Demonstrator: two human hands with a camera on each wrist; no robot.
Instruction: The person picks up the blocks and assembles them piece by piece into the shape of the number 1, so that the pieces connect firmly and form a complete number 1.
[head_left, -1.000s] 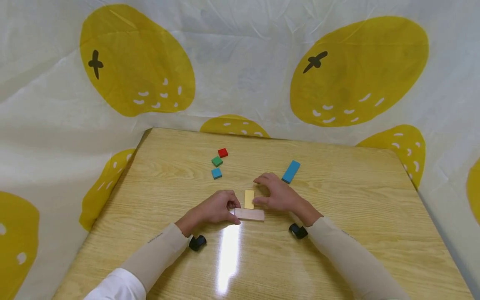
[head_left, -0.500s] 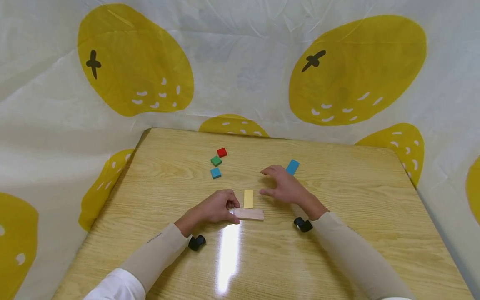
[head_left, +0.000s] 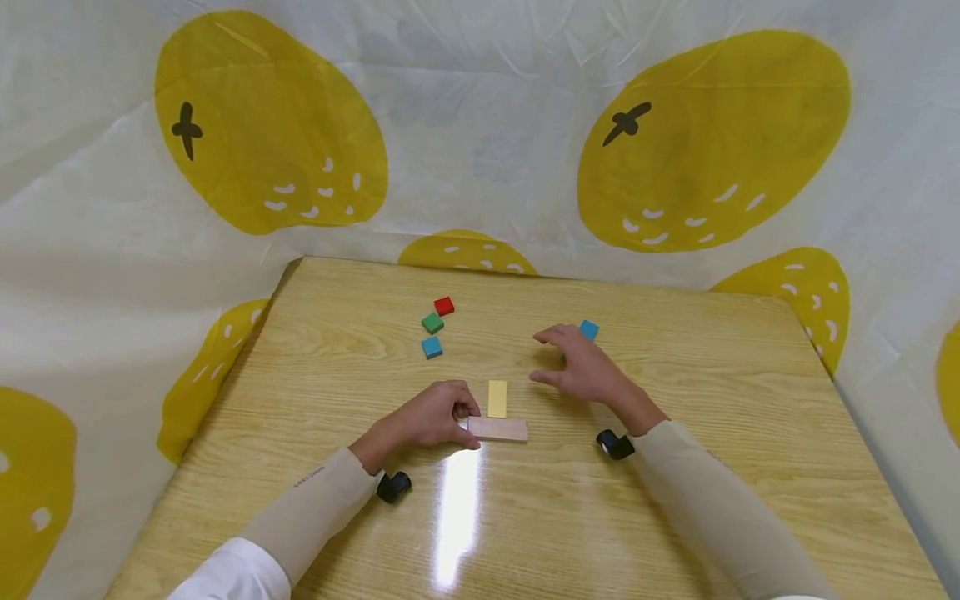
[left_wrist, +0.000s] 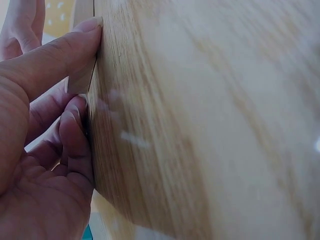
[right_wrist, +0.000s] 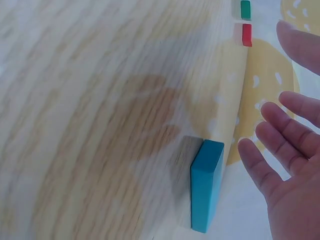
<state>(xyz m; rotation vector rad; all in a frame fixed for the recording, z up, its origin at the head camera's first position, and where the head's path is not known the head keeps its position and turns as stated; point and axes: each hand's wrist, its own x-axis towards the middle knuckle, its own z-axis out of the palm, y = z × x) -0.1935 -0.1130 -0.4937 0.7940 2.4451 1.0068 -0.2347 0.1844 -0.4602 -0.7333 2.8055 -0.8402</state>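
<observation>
My left hand (head_left: 431, 414) pinches the left end of a plain wooden block (head_left: 501, 429) between thumb and fingers. This pale block lies flat on the table, its length running left to right. At its far side a yellow block (head_left: 497, 400) stands at a right angle to it, right at its edge. My right hand (head_left: 583, 367) hovers with fingers spread and holds nothing. Behind it, partly hidden in the head view, is a long blue block (head_left: 589, 330). The right wrist view shows that blue block (right_wrist: 205, 185) lying on the table, apart from the fingers.
Red (head_left: 444, 305), green (head_left: 432, 322) and small blue (head_left: 431, 347) blocks lie in a loose column farther back, left of the middle. The wood-grain table (head_left: 712, 467) ends at a white curtain (head_left: 480, 125) with yellow fruit prints. A camera is strapped at each wrist.
The right hand has moved away from the yellow block, to the right and slightly back, and now covers much of the long blue block. The left hand and wooden block have stayed put.
</observation>
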